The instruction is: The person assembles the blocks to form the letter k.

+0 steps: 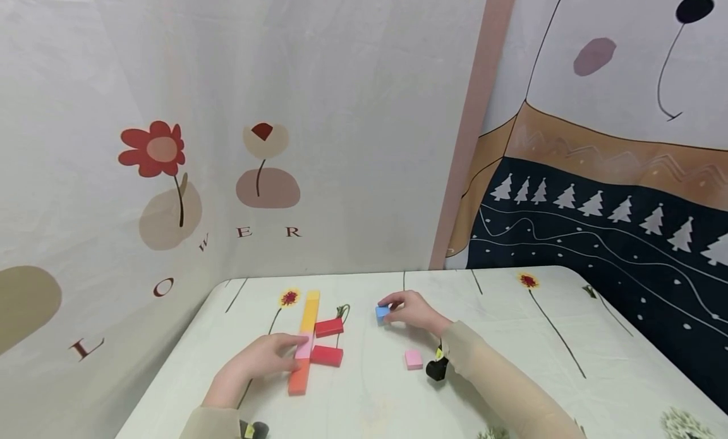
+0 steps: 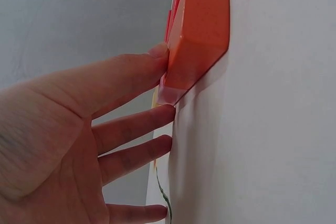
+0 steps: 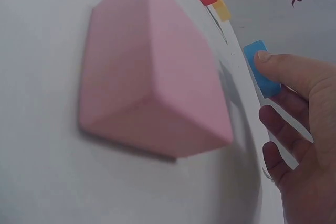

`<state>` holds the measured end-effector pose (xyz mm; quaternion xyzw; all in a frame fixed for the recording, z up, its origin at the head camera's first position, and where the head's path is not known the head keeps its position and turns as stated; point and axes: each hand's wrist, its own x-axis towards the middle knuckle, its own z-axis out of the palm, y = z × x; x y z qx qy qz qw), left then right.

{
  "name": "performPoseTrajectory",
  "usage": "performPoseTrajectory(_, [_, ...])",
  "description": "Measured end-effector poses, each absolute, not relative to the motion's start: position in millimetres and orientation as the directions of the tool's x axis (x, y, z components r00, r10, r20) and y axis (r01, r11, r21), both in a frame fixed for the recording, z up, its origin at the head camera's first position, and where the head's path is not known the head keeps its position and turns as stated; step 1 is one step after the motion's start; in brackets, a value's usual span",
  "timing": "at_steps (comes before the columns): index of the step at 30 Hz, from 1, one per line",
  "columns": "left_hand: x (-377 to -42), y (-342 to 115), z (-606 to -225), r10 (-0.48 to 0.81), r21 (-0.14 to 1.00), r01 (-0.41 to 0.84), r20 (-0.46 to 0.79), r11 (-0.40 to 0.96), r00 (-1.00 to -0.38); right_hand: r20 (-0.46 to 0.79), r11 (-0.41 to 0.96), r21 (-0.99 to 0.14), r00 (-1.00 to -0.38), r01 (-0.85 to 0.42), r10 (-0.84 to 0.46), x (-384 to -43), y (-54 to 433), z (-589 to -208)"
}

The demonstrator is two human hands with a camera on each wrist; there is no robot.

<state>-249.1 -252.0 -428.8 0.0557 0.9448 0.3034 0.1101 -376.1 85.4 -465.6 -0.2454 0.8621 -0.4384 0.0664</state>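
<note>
A straight row of blocks lies on the table, with a yellow block [image 1: 309, 316] at the far end, a pink block [image 1: 304, 348] in the middle and an orange block [image 1: 298, 379] nearest me. Two red blocks [image 1: 329, 327] extend from its right side. My left hand [image 1: 263, 361] is at the row's left side, its fingers fairly straight and its thumb and index fingertips touching around the pink part. Further right, my right hand [image 1: 411, 310] pinches a small blue block [image 3: 262, 70] between thumb and fingers, the other fingers spread loosely.
A loose pink block [image 1: 413, 359] sits on the table, nearer me than the right hand and close by that wrist's camera [image 1: 436, 367]. The tablecloth [image 1: 375, 395] is white with printed flowers. Patterned curtains [image 1: 352, 110] hang behind and beside the table.
</note>
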Motion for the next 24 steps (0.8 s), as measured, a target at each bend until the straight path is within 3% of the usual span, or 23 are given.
performPoseTrajectory(24, [-247,-251,-428,0.166,0.579,0.036,-0.173,0.814,-0.971,0.134,0.485,-0.763,-0.838,-0.428,-0.528,-369,57,-457])
